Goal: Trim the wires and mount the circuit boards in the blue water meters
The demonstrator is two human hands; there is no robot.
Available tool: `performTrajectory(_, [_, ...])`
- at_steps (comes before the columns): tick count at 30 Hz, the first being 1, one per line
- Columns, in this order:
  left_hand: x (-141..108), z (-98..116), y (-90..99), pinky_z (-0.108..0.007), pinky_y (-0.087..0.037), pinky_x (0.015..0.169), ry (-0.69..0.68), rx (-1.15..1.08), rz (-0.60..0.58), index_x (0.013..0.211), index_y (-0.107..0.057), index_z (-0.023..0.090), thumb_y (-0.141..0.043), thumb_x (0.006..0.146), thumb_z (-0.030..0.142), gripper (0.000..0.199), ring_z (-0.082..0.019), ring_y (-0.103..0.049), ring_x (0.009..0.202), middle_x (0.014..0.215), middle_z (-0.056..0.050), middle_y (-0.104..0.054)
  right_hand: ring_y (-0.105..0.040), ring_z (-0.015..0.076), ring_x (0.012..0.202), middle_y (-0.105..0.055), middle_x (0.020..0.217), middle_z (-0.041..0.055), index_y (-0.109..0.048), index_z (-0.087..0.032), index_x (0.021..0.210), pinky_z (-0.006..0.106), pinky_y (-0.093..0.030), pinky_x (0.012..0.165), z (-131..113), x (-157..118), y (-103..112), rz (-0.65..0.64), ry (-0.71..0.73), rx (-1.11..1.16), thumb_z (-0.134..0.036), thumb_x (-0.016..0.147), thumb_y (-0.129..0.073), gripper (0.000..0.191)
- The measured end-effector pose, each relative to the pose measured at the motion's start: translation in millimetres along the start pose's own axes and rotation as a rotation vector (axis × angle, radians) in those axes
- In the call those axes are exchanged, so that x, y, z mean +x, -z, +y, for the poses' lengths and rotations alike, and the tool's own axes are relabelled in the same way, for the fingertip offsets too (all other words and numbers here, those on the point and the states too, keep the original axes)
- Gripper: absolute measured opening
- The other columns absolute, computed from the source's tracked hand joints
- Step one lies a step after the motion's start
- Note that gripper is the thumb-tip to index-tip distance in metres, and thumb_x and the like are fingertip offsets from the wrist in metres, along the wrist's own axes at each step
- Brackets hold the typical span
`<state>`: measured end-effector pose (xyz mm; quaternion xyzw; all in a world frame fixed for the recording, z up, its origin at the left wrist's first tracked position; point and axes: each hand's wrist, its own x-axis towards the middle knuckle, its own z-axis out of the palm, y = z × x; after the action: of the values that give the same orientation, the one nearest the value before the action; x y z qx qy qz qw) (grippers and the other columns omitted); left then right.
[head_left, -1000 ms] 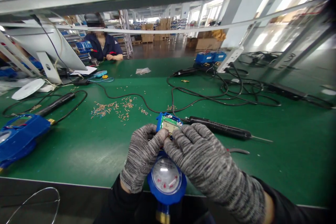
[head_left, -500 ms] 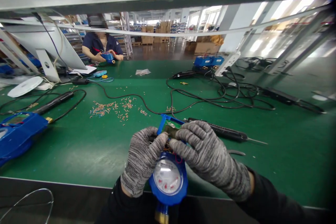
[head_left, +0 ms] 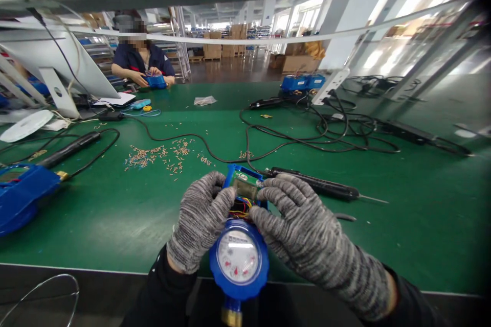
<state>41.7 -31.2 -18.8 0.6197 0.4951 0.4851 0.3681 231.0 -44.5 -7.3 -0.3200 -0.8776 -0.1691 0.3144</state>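
A blue water meter with a round dial and a brass fitting sits at the table's front edge. Its upper housing holds a green circuit board with a greyish display. Below the board, red, yellow and black wires show in the gap. My left hand, in a grey knitted glove, grips the housing's left side, thumb near the board. On the other side my gloved right hand has its fingers closed at the board's right edge, its thumb by the wires. The exact fingertip contact is partly hidden.
Behind my right hand lies a black electric screwdriver. Many small screws are scattered at left centre. Another blue meter stands far left. Cables and a power strip lie at the back right. A co-worker sits opposite.
The circuit board now shows more plainly, and the coloured wires are exposed as my fingers have moved apart a little. The view has shifted slightly; the meter appears a bit further left.
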Motion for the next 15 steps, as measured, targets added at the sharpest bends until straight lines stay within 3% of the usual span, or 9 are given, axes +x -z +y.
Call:
performTrajectory(4, [7.7, -1.1, 1.0, -0.025, -0.053, 0.063, 0.060, -0.159, -0.052, 0.090, -0.061, 0.019, -0.066, 0.084, 0.035, 0.017, -0.013, -0.065, 0.068, 0.075, 0.001, -0.068, -0.068, 0.0333, 0.089, -0.073, 0.093, 0.0154, -0.071, -0.016, 0.093, 0.058, -0.059, 0.075, 2.5, -6.4, 1.7, -0.006, -0.032, 0.058, -0.019, 0.088, -0.059, 0.014])
performTrajectory(7, [10.6, 0.1, 0.4, -0.025, -0.054, 0.063, 0.148, -0.277, -0.110, 0.107, -0.062, 0.018, -0.070, 0.082, 0.038, 0.034, -0.014, -0.066, 0.070, 0.080, 0.000, -0.070, -0.066, 0.0289, 0.104, -0.069, 0.110, 0.0141, -0.061, -0.017, 0.121, 0.048, -0.060, 0.084, 9.9, -25.5, 7.7, 0.029, -0.183, 0.182, -0.018, 0.090, -0.058, 0.031])
performTrajectory(9, [11.0, 0.1, 1.7, -0.026, -0.054, 0.061, 0.196, -0.318, -0.100, 0.120, -0.060, 0.017, -0.072, 0.079, 0.040, 0.049, -0.015, -0.065, 0.069, 0.077, 0.000, -0.069, -0.066, 0.0249, 0.109, -0.067, 0.117, 0.0108, -0.056, -0.022, 0.129, 0.042, -0.059, 0.090, 21.5, -50.3, 12.9, 0.037, -0.330, 0.166, -0.019, 0.090, -0.059, 0.039])
performTrajectory(12, [10.8, -1.0, 7.5, -0.028, -0.055, 0.063, 0.213, -0.336, -0.084, 0.130, -0.059, 0.018, -0.074, 0.077, 0.038, 0.058, -0.017, -0.066, 0.070, 0.075, 0.000, -0.069, -0.067, 0.0319, 0.110, -0.067, 0.123, 0.0128, -0.053, -0.025, 0.133, 0.051, -0.058, 0.091, 49.8, -106.6, 18.7, -0.124, -0.462, 0.024, -0.036, 0.088, -0.062, 0.048])
performTrajectory(15, [11.6, -1.5, 14.9, -0.028, -0.056, 0.068, 0.197, -0.327, -0.125, 0.128, -0.064, 0.020, -0.072, 0.079, 0.033, 0.051, -0.018, -0.068, 0.075, 0.081, -0.002, -0.073, -0.065, 0.0400, 0.113, -0.064, 0.132, 0.0169, -0.053, -0.031, 0.139, 0.057, -0.058, 0.087, 82.4, -172.6, 21.3, -0.426, -0.534, -0.082, -0.046, 0.076, -0.073, 0.068])
